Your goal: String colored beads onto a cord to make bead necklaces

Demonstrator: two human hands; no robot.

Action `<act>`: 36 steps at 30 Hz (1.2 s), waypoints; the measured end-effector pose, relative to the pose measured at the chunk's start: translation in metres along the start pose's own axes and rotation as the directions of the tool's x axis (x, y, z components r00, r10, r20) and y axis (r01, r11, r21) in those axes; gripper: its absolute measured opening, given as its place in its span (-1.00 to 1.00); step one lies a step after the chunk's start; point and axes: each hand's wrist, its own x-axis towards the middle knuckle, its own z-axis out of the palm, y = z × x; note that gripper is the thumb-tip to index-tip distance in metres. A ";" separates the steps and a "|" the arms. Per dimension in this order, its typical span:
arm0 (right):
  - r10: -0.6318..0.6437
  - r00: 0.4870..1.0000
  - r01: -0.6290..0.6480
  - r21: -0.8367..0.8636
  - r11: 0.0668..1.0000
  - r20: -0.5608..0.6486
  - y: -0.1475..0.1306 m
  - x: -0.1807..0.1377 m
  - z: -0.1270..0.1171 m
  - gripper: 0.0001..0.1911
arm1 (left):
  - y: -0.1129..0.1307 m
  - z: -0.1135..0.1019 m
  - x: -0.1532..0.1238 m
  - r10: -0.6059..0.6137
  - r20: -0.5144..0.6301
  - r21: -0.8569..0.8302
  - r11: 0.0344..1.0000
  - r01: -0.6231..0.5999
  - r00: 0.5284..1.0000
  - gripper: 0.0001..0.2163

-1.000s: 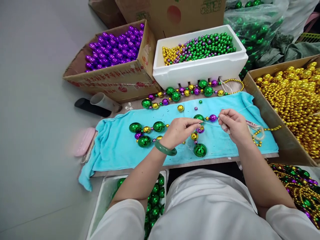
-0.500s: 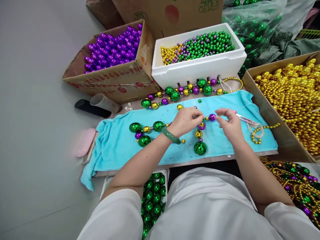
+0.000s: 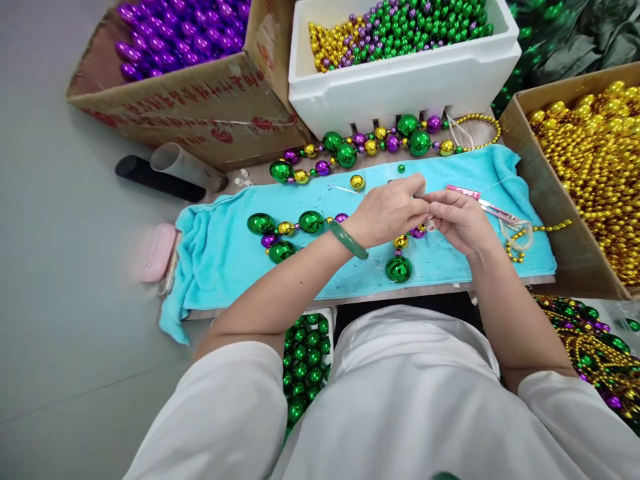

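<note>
My left hand (image 3: 387, 212), with a green bangle on its wrist, and my right hand (image 3: 457, 217) meet fingertip to fingertip over a turquoise towel (image 3: 225, 257). Both pinch at the same spot on a partly strung bead strand (image 3: 310, 223) of green, gold and purple balls. A thin thread runs from there across the towel. A large green ball (image 3: 399, 269) and a gold one (image 3: 400, 241) of the strand hang just below my hands. What exactly sits between the fingertips is hidden.
A finished bead strand (image 3: 380, 143) lies behind the towel. A white foam box (image 3: 405, 77) of mixed small beads, a carton of purple beads (image 3: 180, 33) and a carton of gold beads (image 3: 595, 153) ring the board. Pink-handled scissors (image 3: 483, 203) lie at right. A tub of green balls (image 3: 305, 360) is by my knee.
My hands have come together and closed into a joint pinch on the strand. The camera has tilted down and nearer, so the boxes have slid up in the view.
</note>
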 end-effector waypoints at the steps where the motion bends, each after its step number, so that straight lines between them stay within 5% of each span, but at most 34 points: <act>1: 0.014 1.000 -0.014 0.010 1.000 0.009 0.001 0.000 -0.001 -0.70 | 0.000 0.001 0.000 -0.008 0.006 -0.014 1.000 0.008 1.000 -0.79; 9: 0.029 0.999 -0.027 -0.146 0.989 0.014 0.004 0.002 0.000 -0.74 | -0.006 0.003 0.002 -0.137 0.067 -0.071 0.987 0.142 0.988 -0.80; 14: 0.059 0.998 -0.043 -0.407 0.912 0.027 -0.001 0.004 0.003 -0.81 | -0.006 0.002 0.002 -0.036 0.173 -0.049 0.998 0.045 0.984 -0.87; 18: 0.041 0.999 -0.034 -0.544 0.838 0.001 -0.013 0.000 -0.001 -0.89 | 0.003 -0.004 -0.011 0.002 0.032 0.070 0.998 -0.004 0.999 -0.83; 22: -0.128 0.988 0.075 -0.463 0.883 -0.085 -0.033 -0.011 -0.010 -0.88 | 0.016 0.010 -0.048 -0.073 -0.150 0.077 0.993 0.085 0.986 -0.75; 26: -0.222 0.964 0.158 -0.355 0.921 -0.148 -0.051 -0.021 -0.014 -0.89 | 0.025 0.052 -0.083 -0.171 0.029 0.053 0.984 0.170 0.985 -0.49; 29: -0.315 0.935 0.249 -0.334 0.909 -0.160 -0.064 -0.028 -0.013 -0.94 | 0.025 0.074 -0.094 -0.246 0.130 0.053 0.969 0.241 0.961 -0.52; 32: -0.392 0.906 0.336 -0.289 0.896 -0.162 -0.074 -0.033 -0.012 -0.91 | 0.018 0.079 -0.095 -0.280 0.145 -0.026 0.958 0.287 0.949 -0.57; 36: -0.436 0.889 0.414 -0.161 0.896 -0.142 -0.076 -0.030 -0.007 -0.90 | 0.008 0.075 -0.084 -0.253 0.129 -0.141 0.952 0.271 0.959 -0.27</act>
